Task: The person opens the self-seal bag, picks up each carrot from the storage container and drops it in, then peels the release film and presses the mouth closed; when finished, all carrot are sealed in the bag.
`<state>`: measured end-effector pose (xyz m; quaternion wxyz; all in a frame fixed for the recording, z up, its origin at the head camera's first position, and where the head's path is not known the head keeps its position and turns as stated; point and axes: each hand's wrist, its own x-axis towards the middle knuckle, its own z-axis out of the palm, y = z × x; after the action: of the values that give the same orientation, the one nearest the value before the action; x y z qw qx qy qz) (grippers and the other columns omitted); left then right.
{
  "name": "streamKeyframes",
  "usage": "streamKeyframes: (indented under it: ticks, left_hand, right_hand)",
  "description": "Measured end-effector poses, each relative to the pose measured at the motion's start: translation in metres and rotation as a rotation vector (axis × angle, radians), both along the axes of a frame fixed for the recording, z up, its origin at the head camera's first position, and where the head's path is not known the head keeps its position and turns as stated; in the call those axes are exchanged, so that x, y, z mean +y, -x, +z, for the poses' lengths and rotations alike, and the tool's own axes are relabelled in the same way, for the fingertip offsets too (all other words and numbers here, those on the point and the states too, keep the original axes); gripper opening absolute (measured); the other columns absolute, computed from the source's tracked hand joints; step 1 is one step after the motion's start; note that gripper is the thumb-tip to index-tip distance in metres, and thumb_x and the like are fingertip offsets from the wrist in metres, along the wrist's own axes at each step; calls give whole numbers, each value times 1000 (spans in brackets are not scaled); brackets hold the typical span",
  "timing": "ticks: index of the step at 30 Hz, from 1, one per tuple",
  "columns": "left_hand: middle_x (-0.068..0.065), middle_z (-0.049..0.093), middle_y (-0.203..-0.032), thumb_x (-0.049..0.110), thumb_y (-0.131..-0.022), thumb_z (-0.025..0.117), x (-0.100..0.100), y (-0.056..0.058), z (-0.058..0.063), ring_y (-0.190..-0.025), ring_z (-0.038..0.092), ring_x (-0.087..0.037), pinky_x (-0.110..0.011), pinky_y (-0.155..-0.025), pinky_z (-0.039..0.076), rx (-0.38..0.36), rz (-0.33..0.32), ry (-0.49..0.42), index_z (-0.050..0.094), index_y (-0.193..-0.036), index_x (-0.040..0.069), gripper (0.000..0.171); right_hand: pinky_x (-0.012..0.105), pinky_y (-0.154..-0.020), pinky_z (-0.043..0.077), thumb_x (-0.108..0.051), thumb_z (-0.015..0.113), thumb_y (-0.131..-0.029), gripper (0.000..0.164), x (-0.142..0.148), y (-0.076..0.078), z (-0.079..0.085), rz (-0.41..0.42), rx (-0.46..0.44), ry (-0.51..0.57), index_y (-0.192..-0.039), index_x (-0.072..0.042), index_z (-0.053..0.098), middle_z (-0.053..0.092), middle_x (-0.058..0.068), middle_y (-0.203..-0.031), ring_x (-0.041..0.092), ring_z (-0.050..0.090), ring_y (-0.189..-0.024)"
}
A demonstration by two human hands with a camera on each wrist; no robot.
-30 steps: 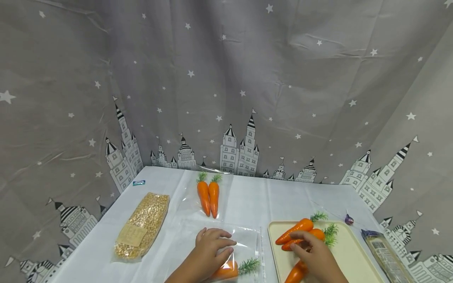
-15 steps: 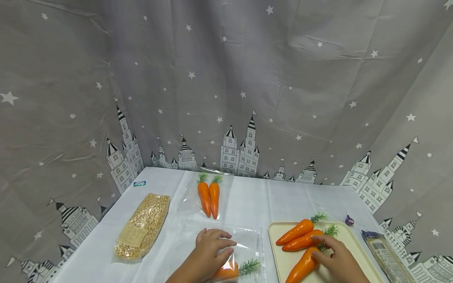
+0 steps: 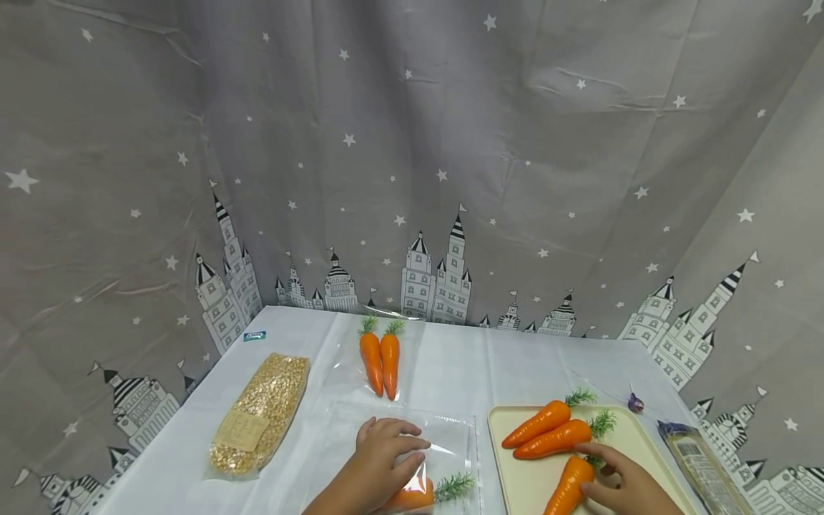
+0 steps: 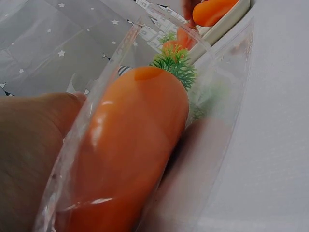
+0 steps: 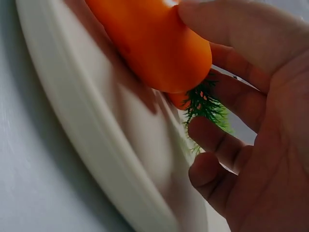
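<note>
One loose carrot (image 3: 569,486) pinched by the right hand (image 3: 627,486), one bagged carrot (image 4: 135,130) under the left hand (image 3: 383,458).
Between four and five o'clock, the loose carrot is held near its leafy top over the cream tray (image 3: 634,433), tip cut off below. At six, glare and hand half hide the bagged carrot in its clear pouch (image 3: 447,423); whether the parted fingers (image 3: 410,443) grip it I cannot tell. At four, a packet (image 3: 702,465) is cut off.
</note>
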<state>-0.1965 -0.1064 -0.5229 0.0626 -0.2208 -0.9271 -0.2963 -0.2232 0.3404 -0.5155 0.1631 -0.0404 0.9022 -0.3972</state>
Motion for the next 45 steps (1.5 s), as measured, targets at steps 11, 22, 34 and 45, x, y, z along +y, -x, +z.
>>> streamKeyframes:
  ticks: [11, 22, 34, 45]
  left_hand:
    - [8, 68, -128, 37, -104, 64, 0, 0, -3, -127, 55, -20, -76, -110, 25, 16, 4, -7, 80, -115, 29, 21]
    - [7, 69, -128, 35, -103, 64, 0, -1, -1, -127, 56, -21, -76, -111, 24, 15, 11, -10, 81, -115, 27, 22]
    - [9, 69, -129, 38, -103, 64, 1, 0, -1, -127, 55, -19, -76, -111, 23, -15, 13, 6, 80, -118, 29, 23]
    - [8, 69, -127, 38, -103, 64, 1, 0, -3, -125, 56, -18, -75, -110, 25, 17, 13, -1, 80, -116, 29, 23]
  right_hand:
    - [40, -79, 56, -33, 80, -93, 67, 9, 1, -6, 27, -35, 38, -147, -2, 54, 64, 17, -132, 21, 61, -96]
    - [27, -85, 57, -28, 79, -94, 66, 17, 1, -13, 177, -20, 96, -149, -2, 53, 57, 24, -141, 31, 61, -116]
    - [20, -86, 54, -34, 79, -94, 68, 15, -1, -13, 190, -29, 123, -148, -2, 53, 57, 25, -143, 6, 60, -113]
    - [35, -75, 55, -37, 85, -87, 70, 9, 1, -15, 82, -101, 105, -140, -2, 56, 66, 14, -131, 23, 59, -90]
